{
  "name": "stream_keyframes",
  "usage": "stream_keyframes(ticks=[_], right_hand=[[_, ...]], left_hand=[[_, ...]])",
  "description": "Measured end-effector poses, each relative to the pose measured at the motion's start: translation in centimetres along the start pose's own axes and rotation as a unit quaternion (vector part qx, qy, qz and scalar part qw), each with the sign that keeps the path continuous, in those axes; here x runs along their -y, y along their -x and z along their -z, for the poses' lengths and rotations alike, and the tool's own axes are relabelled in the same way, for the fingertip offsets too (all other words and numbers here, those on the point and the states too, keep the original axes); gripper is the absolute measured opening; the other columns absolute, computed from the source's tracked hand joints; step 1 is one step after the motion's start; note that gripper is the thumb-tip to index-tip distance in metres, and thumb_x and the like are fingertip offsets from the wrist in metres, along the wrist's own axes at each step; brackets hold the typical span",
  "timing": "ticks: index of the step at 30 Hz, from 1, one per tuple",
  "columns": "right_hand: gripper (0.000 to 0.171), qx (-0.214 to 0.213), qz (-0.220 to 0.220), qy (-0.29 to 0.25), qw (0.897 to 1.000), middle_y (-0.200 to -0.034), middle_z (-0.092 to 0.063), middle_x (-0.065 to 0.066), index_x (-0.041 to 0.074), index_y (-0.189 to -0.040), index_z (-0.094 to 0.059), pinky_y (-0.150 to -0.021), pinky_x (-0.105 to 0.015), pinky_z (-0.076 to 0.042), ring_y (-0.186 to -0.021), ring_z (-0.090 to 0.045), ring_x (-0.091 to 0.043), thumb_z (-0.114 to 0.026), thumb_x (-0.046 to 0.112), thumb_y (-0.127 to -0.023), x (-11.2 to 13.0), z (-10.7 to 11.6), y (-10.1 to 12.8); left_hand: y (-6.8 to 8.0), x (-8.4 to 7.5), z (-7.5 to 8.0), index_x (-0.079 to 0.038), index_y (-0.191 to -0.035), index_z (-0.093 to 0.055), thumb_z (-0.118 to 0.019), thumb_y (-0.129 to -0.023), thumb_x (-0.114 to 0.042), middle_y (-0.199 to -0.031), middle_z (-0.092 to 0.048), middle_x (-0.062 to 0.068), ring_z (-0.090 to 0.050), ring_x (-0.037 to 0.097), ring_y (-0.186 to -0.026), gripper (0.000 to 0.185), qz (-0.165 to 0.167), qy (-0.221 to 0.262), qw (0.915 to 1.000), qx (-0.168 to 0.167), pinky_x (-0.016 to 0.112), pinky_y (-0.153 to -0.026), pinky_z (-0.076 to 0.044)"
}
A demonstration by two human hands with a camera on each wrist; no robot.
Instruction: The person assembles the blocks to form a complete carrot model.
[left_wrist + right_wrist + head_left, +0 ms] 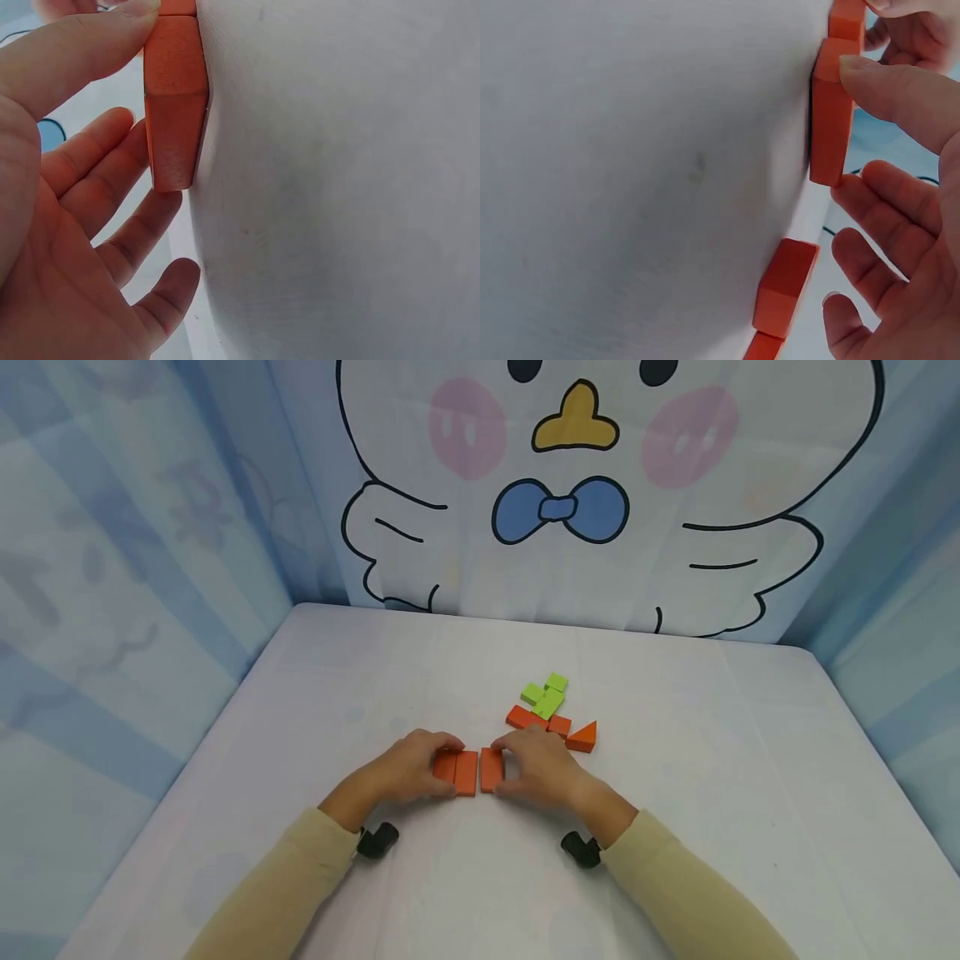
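Note:
Three orange rectangular blocks lie side by side on the white table in the head view. My left hand point(412, 766) pinches the leftmost orange block point(444, 767) between thumb at its near end and fingers at its far end. Against it lies the middle orange block point(467, 775). Across a narrow gap, my right hand point(543, 768) pinches the right orange block point(491, 772) the same way. In the left wrist view, the thumb presses the held block point(176, 97), with the lower fingers spread. The right wrist view shows the thumb on its block point(831, 112).
Beyond my right hand lie a long orange block point(525, 717), a small orange block point(559, 725) and an orange triangular block point(582, 738). Several light green blocks point(549, 702) sit just behind them. A patterned curtain point(135, 610) hangs around the white table point(375, 668).

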State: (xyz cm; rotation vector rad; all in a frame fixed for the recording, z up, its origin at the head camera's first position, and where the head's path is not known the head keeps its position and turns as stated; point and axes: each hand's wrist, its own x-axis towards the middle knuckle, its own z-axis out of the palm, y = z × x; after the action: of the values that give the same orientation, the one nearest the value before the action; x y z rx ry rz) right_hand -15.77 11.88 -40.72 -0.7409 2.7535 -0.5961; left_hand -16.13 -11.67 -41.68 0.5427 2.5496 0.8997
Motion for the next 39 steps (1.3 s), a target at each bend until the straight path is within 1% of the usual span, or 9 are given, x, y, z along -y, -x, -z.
stream_keyframes(ticks=[4,7,15,26,36,39], right_hand=[[0.053,-0.002,-0.012,-0.005,1.000,-0.127,-0.063,-0.004,0.008,-0.131,-0.063,-0.109,-0.050,-0.035,-0.126,-0.048,-0.028,-0.080,0.029,-0.086,0.16,-0.30,0.32],[0.053,-0.009,-0.008,-0.012,1.000,-0.127,-0.063,-0.005,0.007,-0.131,-0.063,-0.110,-0.049,-0.035,-0.127,-0.049,-0.029,-0.080,0.029,-0.086,0.17,-0.47,0.40],[0.052,-0.016,0.004,-0.022,1.000,-0.124,-0.064,-0.005,0.005,-0.129,-0.063,-0.104,-0.047,-0.040,-0.118,-0.052,-0.027,-0.081,0.028,-0.085,0.40,-0.80,0.49],[0.053,-0.017,0.010,-0.024,1.000,-0.124,-0.064,-0.005,0.005,-0.129,-0.063,-0.101,-0.043,-0.043,-0.115,-0.053,-0.026,-0.081,0.027,-0.085,0.54,-1.02,0.72],[0.054,-0.013,0.006,-0.027,1.000,-0.125,-0.064,-0.004,0.006,-0.131,-0.062,-0.101,-0.042,-0.043,-0.116,-0.052,-0.025,-0.081,0.028,-0.085,0.58,-1.09,0.87],[0.057,-0.009,0.010,-0.033,0.999,-0.129,-0.062,-0.005,0.006,-0.133,-0.061,-0.104,-0.044,-0.041,-0.120,-0.051,-0.026,-0.081,0.029,-0.085,0.42,-1.02,0.94]], left_hand=[[-0.05,0.04,0.11,-0.010,-0.134,-0.061,-0.084,-0.082,-0.017,-0.127,-0.061,0.001,-0.053,0.019,-0.115,0.057,-0.005,-0.001,1.0000,0.001,0.036,-0.100,-0.045],[-0.12,0.13,0.17,-0.009,-0.133,-0.062,-0.084,-0.081,-0.016,-0.126,-0.062,0.000,-0.053,0.018,-0.114,0.057,-0.010,-0.003,0.9999,0.001,0.036,-0.100,-0.045],[-0.22,0.12,0.24,-0.007,-0.132,-0.062,-0.084,-0.082,-0.016,-0.126,-0.062,0.002,-0.054,0.020,-0.113,0.056,-0.017,-0.004,0.9998,0.001,0.038,-0.099,-0.046],[-0.10,0.08,0.17,-0.007,-0.132,-0.062,-0.084,-0.082,-0.016,-0.126,-0.062,0.002,-0.053,0.020,-0.113,0.055,-0.020,-0.007,0.9998,0.004,0.038,-0.099,-0.045],[-0.08,0.16,0.00,-0.006,-0.131,-0.062,-0.084,-0.082,-0.016,-0.126,-0.062,0.003,-0.053,0.021,-0.113,0.055,-0.025,-0.009,0.9996,0.000,0.039,-0.099,-0.045],[-0.07,0.14,-0.03,-0.007,-0.132,-0.062,-0.084,-0.082,-0.016,-0.126,-0.061,0.002,-0.053,0.021,-0.114,0.055,-0.020,-0.009,0.9997,0.001,0.039,-0.099,-0.045]])
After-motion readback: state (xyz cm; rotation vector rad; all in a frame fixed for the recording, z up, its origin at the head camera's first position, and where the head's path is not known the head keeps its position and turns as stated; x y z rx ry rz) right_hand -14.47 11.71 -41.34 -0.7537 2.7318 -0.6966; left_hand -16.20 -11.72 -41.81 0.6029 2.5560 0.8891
